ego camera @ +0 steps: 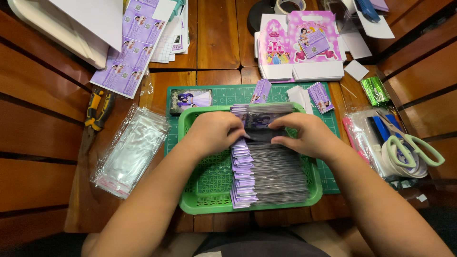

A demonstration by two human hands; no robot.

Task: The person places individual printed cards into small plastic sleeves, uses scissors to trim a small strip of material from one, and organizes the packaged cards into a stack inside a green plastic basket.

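A long row of purple-edged packets in clear sleeves (269,176) fills the green plastic basket (204,190). A flat pink and white printed cardboard box (300,45) lies at the worktop's far edge, with sheets of small purple printed labels (131,45) to the far left. A stack of empty clear plastic sleeves (131,152) lies left of the basket.

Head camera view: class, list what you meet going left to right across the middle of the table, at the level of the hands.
Utility knife → clear sleeves → left hand → right hand → scissors
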